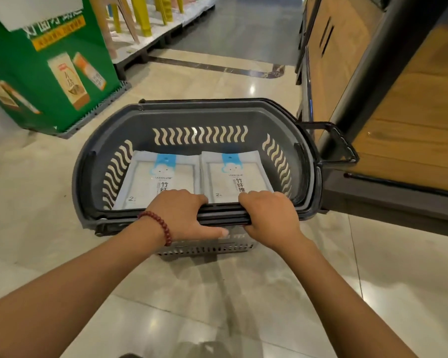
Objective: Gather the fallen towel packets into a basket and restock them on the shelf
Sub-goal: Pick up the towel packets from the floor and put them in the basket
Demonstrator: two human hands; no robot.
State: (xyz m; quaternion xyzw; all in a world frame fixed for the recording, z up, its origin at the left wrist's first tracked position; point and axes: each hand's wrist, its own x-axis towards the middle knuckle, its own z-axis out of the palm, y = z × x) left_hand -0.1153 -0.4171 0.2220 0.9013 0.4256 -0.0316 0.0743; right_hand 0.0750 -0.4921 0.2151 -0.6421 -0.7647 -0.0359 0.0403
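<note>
A dark grey plastic basket (197, 117) stands in front of me over the tiled floor. Two white towel packets with blue labels lie flat inside it, one on the left (153, 177) and one on the right (233, 174). My left hand (181, 215), with a red bead bracelet at the wrist, grips the basket's near rim and folded handles. My right hand (269, 215) grips the same rim just to the right. Both hands' fingers curl over the edge and hide the packets' lower ends.
A wooden shelf unit with a dark metal frame (388, 104) stands close on the right, next to the basket's side handle (339, 143). A green display stand (52, 63) is at the left. Coloured stools on a pallet (145, 19) stand farther back.
</note>
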